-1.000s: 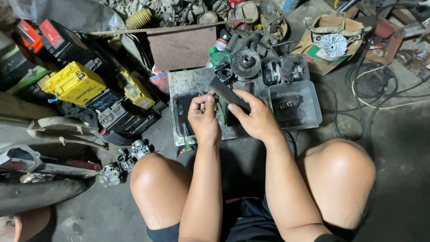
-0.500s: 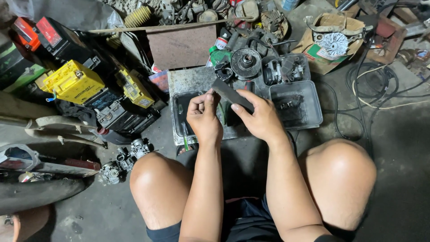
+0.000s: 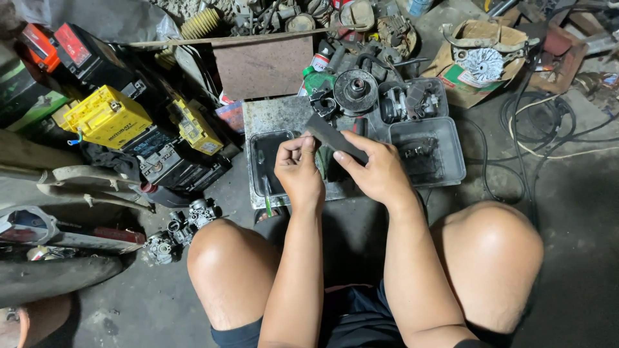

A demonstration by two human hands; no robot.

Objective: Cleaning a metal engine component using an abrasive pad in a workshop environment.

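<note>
My right hand [image 3: 375,172] grips a dark flat strip [image 3: 332,136], like a piece of abrasive sheet, held slanting up to the left. My left hand [image 3: 298,173] is closed beside it, fingertips pinched on something small that I cannot make out, touching the strip's lower edge. Both hands hover over a grey metal tray [image 3: 267,119] that holds a black liquid-filled tub [image 3: 264,161]. My bare knees frame the view below.
A grey plastic tub [image 3: 445,151] with oily parts sits right of the hands, engine parts [image 3: 356,90] behind it. Yellow batteries [image 3: 106,116] and black ones stand at left, carburettors [image 3: 184,222] on the floor by my left knee, cables [image 3: 548,129] at right.
Almost nothing differs; the hands stay together over the tray with only slight finger movement on the strip.
</note>
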